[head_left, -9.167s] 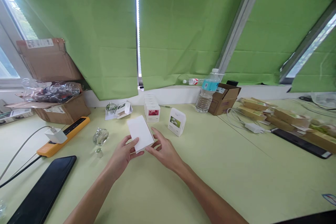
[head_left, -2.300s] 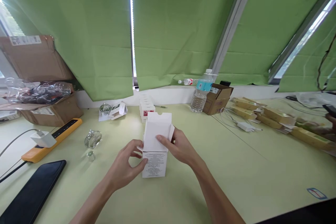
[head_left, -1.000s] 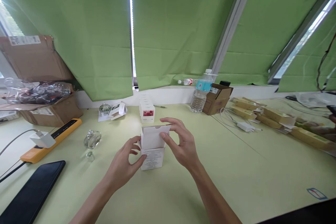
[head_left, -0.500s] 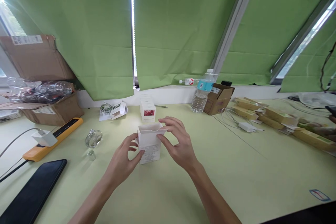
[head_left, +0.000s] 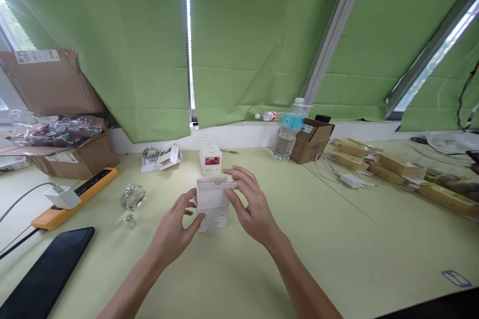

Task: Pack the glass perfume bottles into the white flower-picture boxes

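A small white carton (head_left: pixel 212 204) with fine print on its near face stands on the pale green table (head_left: pixel 337 239). My left hand (head_left: pixel 175 227) grips its left side with thumb and fingers. My right hand (head_left: pixel 250 204) holds the right side, and its fingers press the top flap down towards the opening. To the left lie a round glass bottle (head_left: pixel 132 196) and a small clear cap (head_left: pixel 129 221).
A row of white boxes (head_left: pixel 210 157) stands behind the carton, with an open box and a second glass bottle (head_left: pixel 150 153) further left. A water bottle (head_left: pixel 287 130), cardboard boxes, an orange power strip (head_left: pixel 75 198), a black tablet (head_left: pixel 45 271) and chargers lie around.
The flat white carton has been opened into a standing box. Over the last second my right hand folded the raised top flap down towards the opening.
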Demonstrator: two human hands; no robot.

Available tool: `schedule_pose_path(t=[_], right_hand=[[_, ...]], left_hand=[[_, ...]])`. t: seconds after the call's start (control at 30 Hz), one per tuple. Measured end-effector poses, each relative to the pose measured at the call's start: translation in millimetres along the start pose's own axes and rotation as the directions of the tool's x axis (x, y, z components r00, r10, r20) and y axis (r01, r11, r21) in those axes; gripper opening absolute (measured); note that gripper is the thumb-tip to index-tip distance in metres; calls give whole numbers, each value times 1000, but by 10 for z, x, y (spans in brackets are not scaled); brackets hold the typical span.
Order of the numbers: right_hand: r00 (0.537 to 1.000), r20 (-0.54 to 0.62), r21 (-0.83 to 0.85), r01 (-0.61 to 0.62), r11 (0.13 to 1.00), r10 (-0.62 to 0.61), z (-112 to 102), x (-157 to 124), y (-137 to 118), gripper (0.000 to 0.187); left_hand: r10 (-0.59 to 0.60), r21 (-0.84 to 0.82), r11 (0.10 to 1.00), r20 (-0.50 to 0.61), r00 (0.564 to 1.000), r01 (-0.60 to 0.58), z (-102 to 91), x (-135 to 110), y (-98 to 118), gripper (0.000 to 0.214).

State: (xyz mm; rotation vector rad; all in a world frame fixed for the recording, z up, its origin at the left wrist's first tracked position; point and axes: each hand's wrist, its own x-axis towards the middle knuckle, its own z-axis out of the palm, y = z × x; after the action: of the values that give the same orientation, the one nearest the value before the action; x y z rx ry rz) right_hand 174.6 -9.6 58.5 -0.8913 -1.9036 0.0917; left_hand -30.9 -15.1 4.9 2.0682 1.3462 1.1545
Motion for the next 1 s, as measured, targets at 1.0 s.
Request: schedule_pose_path(t=[1.0], right_hand=[[982,175,-125,97,987,-74,66,-103,170,17]], left_hand=[[-24,-16,1000,1,1000,24,-3,1,-42,50]])
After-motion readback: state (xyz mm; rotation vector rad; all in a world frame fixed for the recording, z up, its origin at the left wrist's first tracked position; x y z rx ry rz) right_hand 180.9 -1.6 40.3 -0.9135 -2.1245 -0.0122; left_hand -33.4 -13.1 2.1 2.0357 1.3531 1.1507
